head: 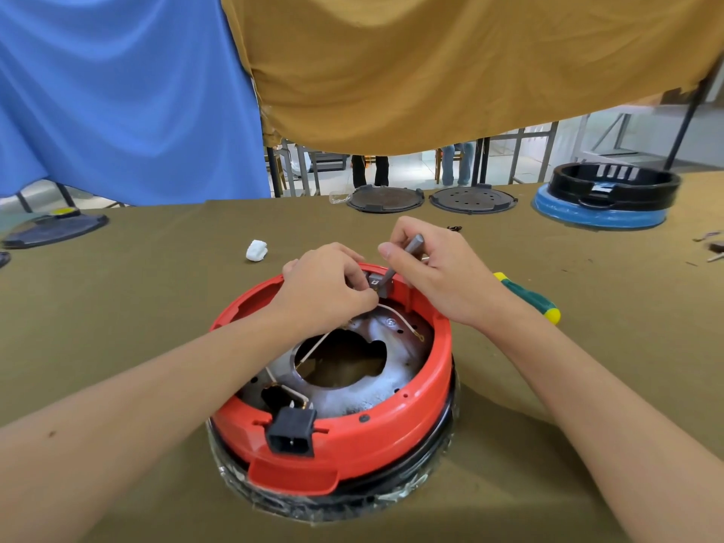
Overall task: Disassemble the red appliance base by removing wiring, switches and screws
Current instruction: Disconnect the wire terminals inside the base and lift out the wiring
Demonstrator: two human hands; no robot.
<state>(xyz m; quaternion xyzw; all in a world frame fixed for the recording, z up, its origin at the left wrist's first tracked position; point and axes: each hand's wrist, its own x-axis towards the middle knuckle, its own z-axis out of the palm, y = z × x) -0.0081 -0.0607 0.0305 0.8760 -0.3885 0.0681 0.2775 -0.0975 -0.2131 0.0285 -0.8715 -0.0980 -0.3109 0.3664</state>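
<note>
The round red plastic appliance base (333,386) is seen in the middle of the olive-green table cloth (156,307), bottom side up and already opened. A small grey switch block (381,284) at the far rim is being worked on. The left hand (325,286) is curled, and something beside the block is pinched, likely a thin white wire (395,313). A grey metal lever (407,252) joined to the block is gripped by the right hand (435,276). A green and yellow screwdriver (527,297) is left lying on the right. Much seems left: wires and the black plug socket (292,431) are still fitted. The fingertips are hidden, and no screws can be made out.
</note>
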